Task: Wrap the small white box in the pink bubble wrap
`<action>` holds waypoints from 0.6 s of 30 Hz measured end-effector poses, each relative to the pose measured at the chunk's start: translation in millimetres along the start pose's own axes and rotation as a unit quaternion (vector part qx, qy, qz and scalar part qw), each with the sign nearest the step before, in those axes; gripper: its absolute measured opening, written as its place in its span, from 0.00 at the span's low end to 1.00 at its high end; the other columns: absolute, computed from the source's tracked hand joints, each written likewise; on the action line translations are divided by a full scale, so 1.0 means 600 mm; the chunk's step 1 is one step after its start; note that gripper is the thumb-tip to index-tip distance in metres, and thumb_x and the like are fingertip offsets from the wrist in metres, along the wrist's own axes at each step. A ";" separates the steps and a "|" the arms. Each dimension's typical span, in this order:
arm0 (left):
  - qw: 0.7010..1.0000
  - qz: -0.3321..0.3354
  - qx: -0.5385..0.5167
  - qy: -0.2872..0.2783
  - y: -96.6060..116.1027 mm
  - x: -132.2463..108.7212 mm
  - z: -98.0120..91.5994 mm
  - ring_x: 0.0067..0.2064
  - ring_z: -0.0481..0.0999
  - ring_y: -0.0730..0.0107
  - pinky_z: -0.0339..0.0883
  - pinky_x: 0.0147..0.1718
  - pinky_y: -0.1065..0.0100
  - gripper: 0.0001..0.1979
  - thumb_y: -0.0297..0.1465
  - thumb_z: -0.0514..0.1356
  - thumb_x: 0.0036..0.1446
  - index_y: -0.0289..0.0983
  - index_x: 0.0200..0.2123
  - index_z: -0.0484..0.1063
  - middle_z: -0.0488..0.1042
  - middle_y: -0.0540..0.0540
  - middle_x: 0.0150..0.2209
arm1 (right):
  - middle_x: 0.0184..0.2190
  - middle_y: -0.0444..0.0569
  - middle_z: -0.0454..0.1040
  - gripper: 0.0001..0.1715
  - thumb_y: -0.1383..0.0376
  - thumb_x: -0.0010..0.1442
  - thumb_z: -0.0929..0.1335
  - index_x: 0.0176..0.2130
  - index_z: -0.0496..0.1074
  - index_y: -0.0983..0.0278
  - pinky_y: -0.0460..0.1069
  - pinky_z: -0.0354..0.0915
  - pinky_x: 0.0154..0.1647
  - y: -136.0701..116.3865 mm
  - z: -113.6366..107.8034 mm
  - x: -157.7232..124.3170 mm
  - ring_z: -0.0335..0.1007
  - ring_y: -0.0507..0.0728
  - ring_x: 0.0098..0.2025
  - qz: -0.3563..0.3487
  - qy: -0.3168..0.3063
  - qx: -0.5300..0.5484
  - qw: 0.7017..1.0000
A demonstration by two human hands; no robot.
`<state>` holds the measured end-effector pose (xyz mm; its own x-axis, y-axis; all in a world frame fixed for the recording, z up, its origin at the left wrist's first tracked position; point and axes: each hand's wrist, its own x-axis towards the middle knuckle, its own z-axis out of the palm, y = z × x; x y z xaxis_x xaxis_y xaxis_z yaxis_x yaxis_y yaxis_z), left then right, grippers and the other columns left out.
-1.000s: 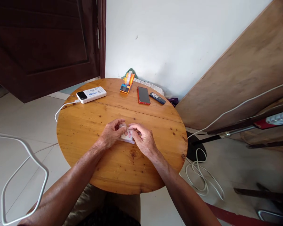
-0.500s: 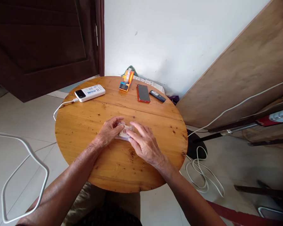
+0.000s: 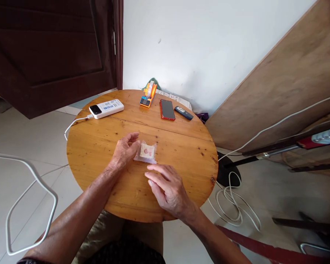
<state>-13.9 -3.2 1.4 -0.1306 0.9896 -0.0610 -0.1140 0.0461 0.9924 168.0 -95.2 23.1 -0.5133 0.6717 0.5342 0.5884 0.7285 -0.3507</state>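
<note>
A small clear plastic packet (image 3: 146, 152) with a white and reddish item inside lies flat on the round wooden table (image 3: 104, 146). My left hand (image 3: 124, 152) rests beside it, fingertips pinching its left edge. My right hand (image 3: 166, 187) hovers flat over the table just below the packet, fingers stretched out, holding nothing.
At the table's far side lie a white power bank (image 3: 106, 109) with a white cable, an orange tape dispenser (image 3: 148, 96), a red-cased phone (image 3: 167, 109) and a small dark phone (image 3: 183, 113). A wooden board (image 3: 286, 80) leans at right. White cables lie on the floor.
My right hand has let go of the packet and drawn back toward me. The packet, earlier covered by both hands, now lies uncovered with only my left hand on it.
</note>
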 end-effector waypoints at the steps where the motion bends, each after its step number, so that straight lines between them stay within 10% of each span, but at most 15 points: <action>1: 1.000 -0.007 -0.023 0.016 0.000 0.002 -0.002 0.43 0.76 0.62 0.68 0.39 0.66 0.22 0.37 0.69 0.40 0.34 0.40 0.77 0.79 0.42 0.41 | 0.47 0.54 0.76 0.14 0.73 0.62 0.65 0.46 0.74 0.63 0.56 0.69 0.47 -0.010 0.002 0.001 0.73 0.58 0.46 0.003 -0.004 0.021 1.000; 12: 0.934 -0.138 -0.317 0.084 0.006 0.032 -0.027 0.35 0.77 0.72 0.66 0.37 0.71 0.07 0.31 0.63 0.47 0.36 0.32 0.72 0.77 0.48 0.31 | 0.67 0.60 0.59 0.34 0.60 0.62 0.68 0.63 0.63 0.69 0.63 0.60 0.65 -0.182 0.145 0.013 0.45 0.68 0.72 0.020 -0.069 0.047 0.996; 18: 0.938 -0.146 -0.308 0.067 0.001 0.043 -0.034 0.42 0.79 0.65 0.67 0.40 0.67 0.08 0.34 0.61 0.47 0.37 0.32 0.70 0.78 0.45 0.33 | 0.57 0.39 0.75 0.16 0.57 0.66 0.66 0.52 0.73 0.51 0.55 0.66 0.60 -0.256 0.212 -0.091 0.65 0.56 0.63 -0.083 -0.072 0.157 0.981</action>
<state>-37.3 19.3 -2.0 -0.1239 0.9193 -0.3737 -0.7064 0.1828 0.6838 26.0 -226.5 -49.9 -0.6820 0.5365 0.4971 0.2792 0.8192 -0.5010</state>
